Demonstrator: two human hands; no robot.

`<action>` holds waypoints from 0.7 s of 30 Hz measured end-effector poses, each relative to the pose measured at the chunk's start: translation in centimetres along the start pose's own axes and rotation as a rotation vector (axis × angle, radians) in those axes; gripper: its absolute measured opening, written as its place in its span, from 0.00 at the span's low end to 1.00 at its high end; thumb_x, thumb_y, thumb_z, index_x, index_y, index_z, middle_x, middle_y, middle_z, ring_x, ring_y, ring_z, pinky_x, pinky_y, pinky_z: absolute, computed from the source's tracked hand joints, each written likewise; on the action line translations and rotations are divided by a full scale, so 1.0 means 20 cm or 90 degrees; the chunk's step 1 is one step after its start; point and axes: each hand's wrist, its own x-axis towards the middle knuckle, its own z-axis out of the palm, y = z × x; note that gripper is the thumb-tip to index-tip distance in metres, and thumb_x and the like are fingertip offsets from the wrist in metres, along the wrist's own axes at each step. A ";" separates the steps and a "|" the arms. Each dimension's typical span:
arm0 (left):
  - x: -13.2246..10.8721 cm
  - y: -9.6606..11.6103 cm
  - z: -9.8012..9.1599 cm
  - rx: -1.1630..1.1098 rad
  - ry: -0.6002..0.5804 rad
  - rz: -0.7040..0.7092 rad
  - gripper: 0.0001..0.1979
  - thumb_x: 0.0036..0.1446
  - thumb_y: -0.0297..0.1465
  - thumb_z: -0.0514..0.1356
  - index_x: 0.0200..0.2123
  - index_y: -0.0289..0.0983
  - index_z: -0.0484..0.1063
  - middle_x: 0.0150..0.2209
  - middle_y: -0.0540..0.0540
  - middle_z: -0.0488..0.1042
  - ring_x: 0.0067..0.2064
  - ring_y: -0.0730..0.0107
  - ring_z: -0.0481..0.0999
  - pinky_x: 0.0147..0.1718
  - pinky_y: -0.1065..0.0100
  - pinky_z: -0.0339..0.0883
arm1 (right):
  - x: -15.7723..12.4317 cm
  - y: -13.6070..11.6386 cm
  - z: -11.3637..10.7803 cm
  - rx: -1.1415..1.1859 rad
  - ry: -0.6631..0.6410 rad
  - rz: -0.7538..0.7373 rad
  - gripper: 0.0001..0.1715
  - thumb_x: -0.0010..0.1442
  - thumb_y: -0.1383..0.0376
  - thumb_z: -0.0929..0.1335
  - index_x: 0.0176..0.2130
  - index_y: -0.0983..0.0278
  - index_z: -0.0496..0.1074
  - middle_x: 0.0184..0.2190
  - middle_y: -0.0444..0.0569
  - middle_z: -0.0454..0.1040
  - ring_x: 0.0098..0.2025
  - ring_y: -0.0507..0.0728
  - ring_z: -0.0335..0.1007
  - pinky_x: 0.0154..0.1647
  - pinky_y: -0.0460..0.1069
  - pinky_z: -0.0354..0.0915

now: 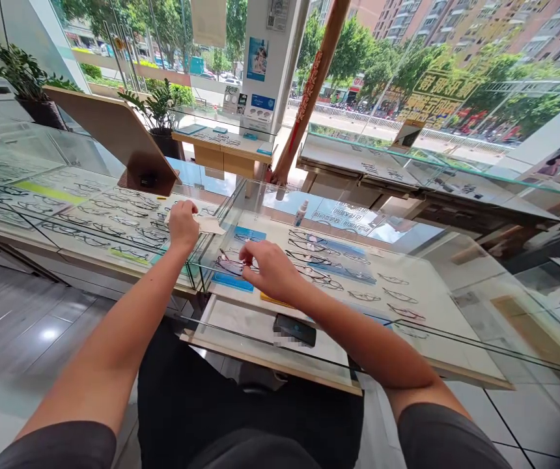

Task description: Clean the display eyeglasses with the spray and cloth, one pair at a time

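Note:
My left hand [183, 225] pinches a cream lens cloth [209, 225] above rows of eyeglasses in the left glass display case [89, 215]. My right hand [271, 271] grips the arm of a dark pair of eyeglasses [230, 264], which hang just over a blue card [232, 281] in the right display case [358, 306]. More eyeglasses lie in rows on that case's pale shelf [407, 326]. The two hands are apart, and neither touches the other's item.
A black phone [294, 330] lies on a pale shelf near my lap. A small spray bottle [301, 213] stands beyond my hands. A tan display board [109, 133] rises at the far left, with potted plants and windows beyond. Grey floor tiles [30, 319] lie to the left.

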 end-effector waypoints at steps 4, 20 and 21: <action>0.00 0.01 0.00 -0.001 0.000 0.000 0.17 0.55 0.13 0.53 0.35 0.44 0.61 0.42 0.37 0.75 0.50 0.44 0.73 0.51 0.50 0.66 | 0.14 0.14 0.09 -0.153 -0.027 0.077 0.12 0.68 0.70 0.68 0.50 0.63 0.76 0.46 0.53 0.85 0.49 0.64 0.74 0.51 0.56 0.60; 0.00 0.02 -0.01 -0.007 -0.024 0.004 0.18 0.53 0.13 0.52 0.34 0.44 0.63 0.42 0.38 0.74 0.52 0.43 0.72 0.52 0.49 0.66 | 0.26 0.29 0.24 -0.213 -0.023 0.138 0.15 0.70 0.67 0.68 0.55 0.64 0.75 0.55 0.61 0.83 0.58 0.71 0.71 0.57 0.61 0.61; 0.00 0.02 -0.01 -0.007 -0.025 0.004 0.18 0.54 0.13 0.52 0.34 0.44 0.63 0.42 0.38 0.74 0.52 0.44 0.72 0.53 0.49 0.66 | 0.26 0.29 0.24 -0.211 -0.022 0.142 0.15 0.70 0.67 0.68 0.55 0.64 0.74 0.55 0.61 0.83 0.58 0.70 0.71 0.57 0.61 0.61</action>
